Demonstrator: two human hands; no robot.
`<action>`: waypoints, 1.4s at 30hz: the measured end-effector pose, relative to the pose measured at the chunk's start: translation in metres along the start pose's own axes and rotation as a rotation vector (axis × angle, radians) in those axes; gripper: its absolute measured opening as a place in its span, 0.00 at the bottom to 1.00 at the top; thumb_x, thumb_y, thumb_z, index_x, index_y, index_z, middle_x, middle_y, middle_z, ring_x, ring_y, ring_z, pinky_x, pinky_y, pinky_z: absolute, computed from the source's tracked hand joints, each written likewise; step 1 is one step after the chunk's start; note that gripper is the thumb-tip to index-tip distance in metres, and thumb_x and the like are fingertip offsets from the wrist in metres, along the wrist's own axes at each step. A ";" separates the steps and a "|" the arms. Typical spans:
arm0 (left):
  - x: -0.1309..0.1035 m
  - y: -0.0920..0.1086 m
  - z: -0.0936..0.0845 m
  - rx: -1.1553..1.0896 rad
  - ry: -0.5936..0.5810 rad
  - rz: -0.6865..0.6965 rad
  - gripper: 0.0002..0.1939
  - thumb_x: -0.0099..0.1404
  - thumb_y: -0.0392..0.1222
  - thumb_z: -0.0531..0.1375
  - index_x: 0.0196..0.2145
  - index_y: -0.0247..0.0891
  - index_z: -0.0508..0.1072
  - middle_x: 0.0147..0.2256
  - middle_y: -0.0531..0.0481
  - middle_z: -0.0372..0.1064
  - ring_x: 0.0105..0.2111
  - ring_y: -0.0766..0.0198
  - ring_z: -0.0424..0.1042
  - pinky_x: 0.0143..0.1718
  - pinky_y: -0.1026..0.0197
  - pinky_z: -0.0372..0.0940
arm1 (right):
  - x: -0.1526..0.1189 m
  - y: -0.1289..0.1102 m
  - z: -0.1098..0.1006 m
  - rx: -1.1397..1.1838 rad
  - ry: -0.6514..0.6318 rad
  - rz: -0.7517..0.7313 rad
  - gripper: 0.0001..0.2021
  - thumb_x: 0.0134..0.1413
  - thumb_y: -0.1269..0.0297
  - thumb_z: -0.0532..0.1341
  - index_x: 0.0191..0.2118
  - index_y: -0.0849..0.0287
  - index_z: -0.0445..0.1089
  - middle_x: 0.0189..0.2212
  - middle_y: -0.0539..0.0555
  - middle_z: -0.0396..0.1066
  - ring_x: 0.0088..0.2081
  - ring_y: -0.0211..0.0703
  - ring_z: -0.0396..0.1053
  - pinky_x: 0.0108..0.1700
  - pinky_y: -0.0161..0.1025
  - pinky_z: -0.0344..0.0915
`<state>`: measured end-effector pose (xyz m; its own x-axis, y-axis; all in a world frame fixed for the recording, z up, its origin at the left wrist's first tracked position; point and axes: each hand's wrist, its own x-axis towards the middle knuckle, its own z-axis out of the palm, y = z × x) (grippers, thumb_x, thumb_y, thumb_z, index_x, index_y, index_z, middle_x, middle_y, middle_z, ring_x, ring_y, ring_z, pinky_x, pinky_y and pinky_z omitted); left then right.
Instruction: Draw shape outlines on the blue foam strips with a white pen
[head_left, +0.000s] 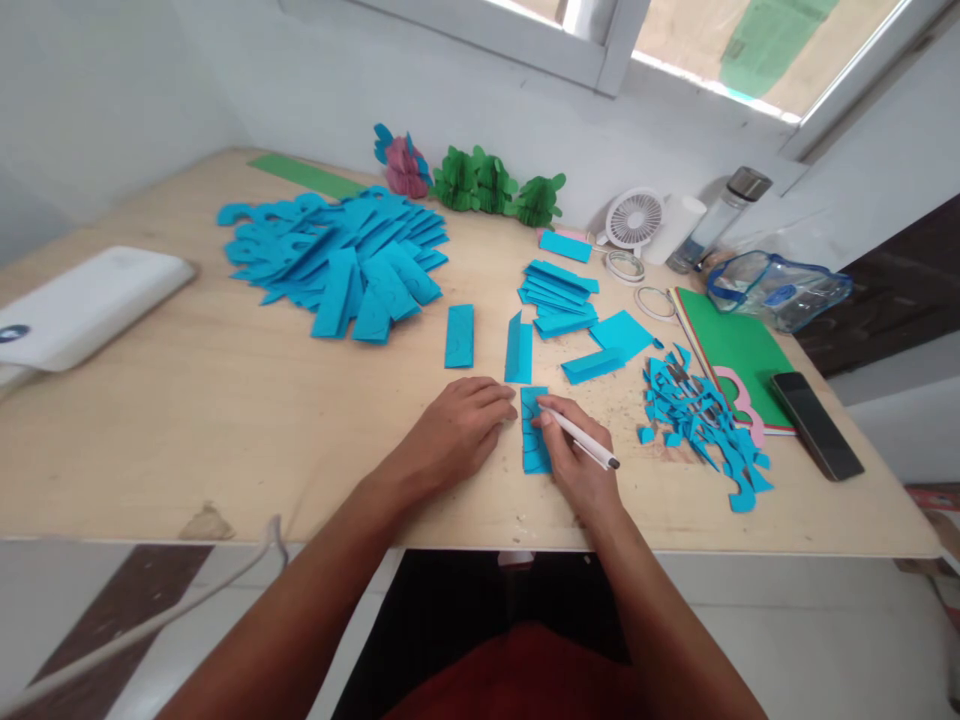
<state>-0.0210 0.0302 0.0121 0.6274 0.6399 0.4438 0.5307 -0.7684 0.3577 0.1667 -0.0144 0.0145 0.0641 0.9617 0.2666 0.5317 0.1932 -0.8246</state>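
White pen (579, 435), one, in right hand (587, 478), one blue slip (535, 458) beneath

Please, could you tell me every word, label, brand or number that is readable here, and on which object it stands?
No printed text can be read.
White device: a round dark logo at one end, too blurred to read.
Clear pouch: a blue label, too small to read.
Pink paper cutout: shaped like "3", possibly just a curve.

White fan (634, 220) beside a bottle (718, 222).
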 end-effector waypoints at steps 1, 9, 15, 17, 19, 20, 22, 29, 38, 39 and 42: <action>0.000 0.000 0.000 0.001 -0.003 -0.001 0.14 0.66 0.31 0.50 0.39 0.38 0.74 0.47 0.43 0.75 0.49 0.55 0.72 0.52 0.47 0.67 | 0.000 0.000 0.000 -0.004 -0.001 -0.003 0.10 0.61 0.62 0.58 0.42 0.54 0.76 0.41 0.54 0.80 0.43 0.49 0.77 0.46 0.45 0.71; 0.000 0.000 -0.001 0.001 0.025 0.008 0.14 0.67 0.31 0.49 0.40 0.35 0.74 0.45 0.41 0.76 0.48 0.54 0.72 0.51 0.47 0.68 | 0.000 0.001 0.000 -0.035 -0.027 -0.004 0.10 0.60 0.62 0.58 0.43 0.54 0.75 0.39 0.54 0.80 0.41 0.48 0.77 0.40 0.41 0.71; 0.001 0.002 -0.002 -0.007 0.034 0.016 0.13 0.67 0.31 0.49 0.38 0.35 0.73 0.43 0.42 0.76 0.46 0.54 0.73 0.50 0.48 0.69 | 0.000 -0.001 0.000 -0.041 -0.025 -0.001 0.10 0.60 0.63 0.57 0.43 0.54 0.75 0.38 0.54 0.80 0.40 0.48 0.77 0.39 0.40 0.70; 0.001 0.002 -0.002 -0.009 0.027 0.007 0.13 0.67 0.30 0.49 0.38 0.36 0.73 0.43 0.42 0.76 0.46 0.55 0.73 0.50 0.49 0.69 | 0.000 -0.001 0.000 -0.034 -0.026 0.002 0.10 0.60 0.63 0.57 0.43 0.54 0.75 0.38 0.54 0.80 0.40 0.48 0.77 0.39 0.41 0.71; 0.001 0.002 -0.002 -0.013 0.021 -0.001 0.13 0.66 0.30 0.50 0.38 0.37 0.73 0.43 0.43 0.76 0.46 0.55 0.73 0.49 0.49 0.69 | 0.000 -0.001 0.000 -0.028 -0.026 0.008 0.10 0.60 0.63 0.57 0.43 0.55 0.75 0.38 0.55 0.80 0.40 0.48 0.77 0.40 0.41 0.71; 0.001 0.002 -0.002 -0.014 0.020 -0.004 0.13 0.66 0.30 0.50 0.38 0.37 0.73 0.43 0.43 0.76 0.46 0.55 0.73 0.49 0.49 0.69 | 0.000 -0.001 0.000 -0.026 -0.026 0.012 0.11 0.60 0.63 0.57 0.44 0.55 0.75 0.38 0.55 0.80 0.41 0.48 0.77 0.40 0.41 0.71; 0.000 0.001 -0.001 -0.018 0.024 -0.001 0.13 0.66 0.29 0.50 0.38 0.36 0.73 0.42 0.42 0.76 0.46 0.55 0.73 0.49 0.49 0.69 | 0.000 0.000 0.000 -0.025 -0.025 0.017 0.11 0.60 0.63 0.57 0.44 0.55 0.75 0.39 0.55 0.80 0.42 0.49 0.77 0.41 0.41 0.71; 0.001 0.001 -0.001 -0.025 0.021 -0.004 0.13 0.66 0.30 0.50 0.38 0.36 0.73 0.43 0.43 0.76 0.46 0.56 0.72 0.50 0.49 0.68 | -0.001 0.002 0.001 -0.008 -0.011 0.012 0.11 0.60 0.62 0.58 0.44 0.54 0.75 0.40 0.54 0.80 0.43 0.49 0.77 0.44 0.42 0.70; 0.000 0.000 0.000 -0.022 0.027 0.007 0.12 0.66 0.30 0.50 0.38 0.35 0.73 0.42 0.42 0.76 0.45 0.55 0.73 0.49 0.49 0.69 | -0.001 0.003 0.001 -0.017 -0.011 0.007 0.11 0.61 0.62 0.57 0.45 0.54 0.75 0.40 0.54 0.80 0.43 0.49 0.77 0.44 0.43 0.71; 0.000 0.000 0.000 -0.023 0.030 0.010 0.13 0.66 0.30 0.50 0.38 0.35 0.73 0.42 0.42 0.76 0.45 0.55 0.73 0.49 0.49 0.69 | -0.001 0.003 0.001 -0.019 -0.013 0.008 0.11 0.61 0.62 0.57 0.45 0.54 0.75 0.41 0.54 0.80 0.43 0.49 0.77 0.44 0.43 0.70; 0.000 0.000 -0.001 -0.023 0.029 0.011 0.13 0.67 0.30 0.49 0.38 0.34 0.73 0.42 0.42 0.76 0.45 0.55 0.72 0.49 0.49 0.69 | -0.001 0.002 0.001 -0.023 -0.021 0.008 0.11 0.62 0.62 0.57 0.45 0.54 0.74 0.40 0.54 0.80 0.43 0.49 0.77 0.43 0.43 0.70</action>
<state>-0.0216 0.0299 0.0125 0.6160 0.6312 0.4713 0.5105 -0.7755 0.3713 0.1670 -0.0145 0.0117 0.0509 0.9672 0.2489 0.5506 0.1808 -0.8150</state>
